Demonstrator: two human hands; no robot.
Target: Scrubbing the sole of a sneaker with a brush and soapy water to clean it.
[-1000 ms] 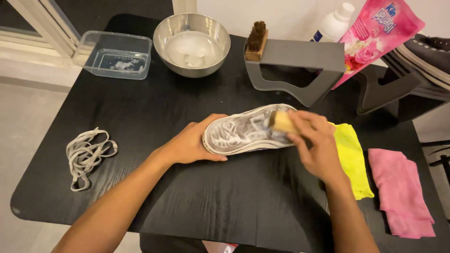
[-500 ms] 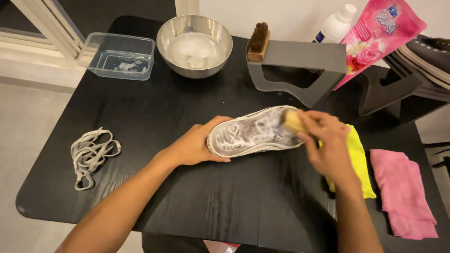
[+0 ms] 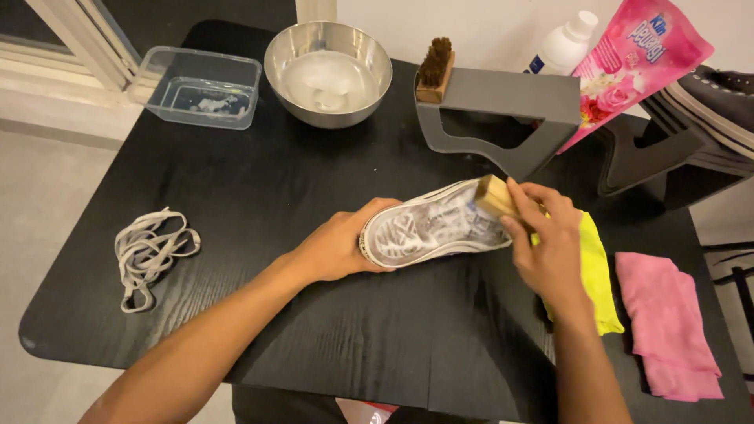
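Note:
A shoe [image 3: 428, 229] lies sole-up on the black table [image 3: 259, 196], its grey sole covered in white foam. My left hand [image 3: 342, 245] grips its toe end. My right hand [image 3: 546, 245] holds a wooden brush [image 3: 493, 196] pressed against the heel end of the sole. Under my right hand lies a yellow cloth [image 3: 594, 275].
A steel bowl [image 3: 328, 72] of soapy water and a clear plastic tub [image 3: 198, 86] stand at the back. Grey laces [image 3: 149, 253] lie at the left. A second brush [image 3: 434, 69] rests on a grey stand [image 3: 503, 114]. A pink cloth [image 3: 667, 323], pink pouch [image 3: 632, 67] and white bottle [image 3: 561, 49] are at the right.
My right hand has slid the brush a little along the sole toward the heel. My left hand still holds the toe.

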